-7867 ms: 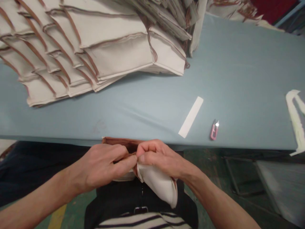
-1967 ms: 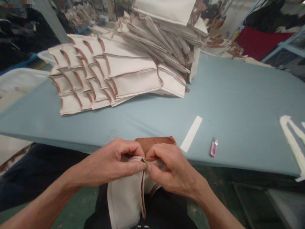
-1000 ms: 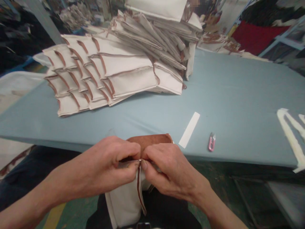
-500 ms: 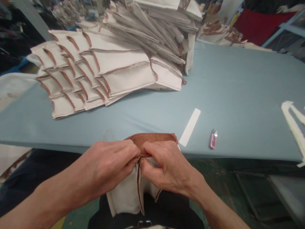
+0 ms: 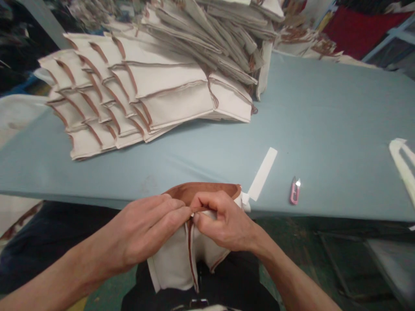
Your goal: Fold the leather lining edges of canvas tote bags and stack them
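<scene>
A blue-green table [image 5: 324, 129] bears heaped cream cloth pieces [image 5: 177, 101]; at its near edge hangs one brown-lined cream piece [image 5: 205, 244]. The left hand [image 5: 154, 224], fingers straighter than half a second ago, and the right hand [image 5: 225, 222], still pinching, meet clamped at the top of its seam [image 5: 190, 250], so work seems to stay there. Pink snips [image 5: 295, 192] lie apart, to the right.
</scene>
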Motion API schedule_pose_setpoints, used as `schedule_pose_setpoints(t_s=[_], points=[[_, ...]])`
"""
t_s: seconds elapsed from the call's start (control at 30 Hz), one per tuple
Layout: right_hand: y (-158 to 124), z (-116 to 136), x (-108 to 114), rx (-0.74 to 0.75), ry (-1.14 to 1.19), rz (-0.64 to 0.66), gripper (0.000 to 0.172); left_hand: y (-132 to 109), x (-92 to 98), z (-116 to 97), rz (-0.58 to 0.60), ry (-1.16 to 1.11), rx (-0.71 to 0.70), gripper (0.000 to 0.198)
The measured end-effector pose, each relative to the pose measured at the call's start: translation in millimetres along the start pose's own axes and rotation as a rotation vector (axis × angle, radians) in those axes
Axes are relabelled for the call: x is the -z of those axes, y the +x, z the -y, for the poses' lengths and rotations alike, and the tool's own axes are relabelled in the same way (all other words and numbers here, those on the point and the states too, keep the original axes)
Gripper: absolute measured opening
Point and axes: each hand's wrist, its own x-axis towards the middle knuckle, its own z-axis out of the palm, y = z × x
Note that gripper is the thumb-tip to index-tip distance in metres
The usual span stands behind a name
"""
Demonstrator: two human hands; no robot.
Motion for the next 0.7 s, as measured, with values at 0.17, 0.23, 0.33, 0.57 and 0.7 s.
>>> schedule_pose_setpoints(t_s=[0.17, 0.23, 0.33, 0.57, 0.7], points=[[-4.5, -2.0, -1.0, -0.101, 0.209, 0.033, 0.006, -2.9, 1.0, 3.2, 0.007, -0.052, -0.031, 0.023], [-6.3, -2.2, -0.5, -0.144, 0.284, 0.068, 0.006, -3.8, 1.7, 3.7, 0.022, -0.032, -0.043, 0.027], [-7.4, -3.2, -0.5, -0.167, 0.376, 0.095, 0.015, -5.9, 0.4, 6.0, 0.041, 0.029, -0.065, 0.033], [-7.2, -4.7, -1.6, -0.171, 0.291, 0.063, 0.029, -11.7, -15.2, 14.4, -0.040, 0.130, -0.041, 0.027], [-9.2, 2.8, 7.5, -0.116, 0.194, 0.146, 0.043, -7.8, -15.9, 9.3, -0.027, 0.122, -0.038, 0.027]])
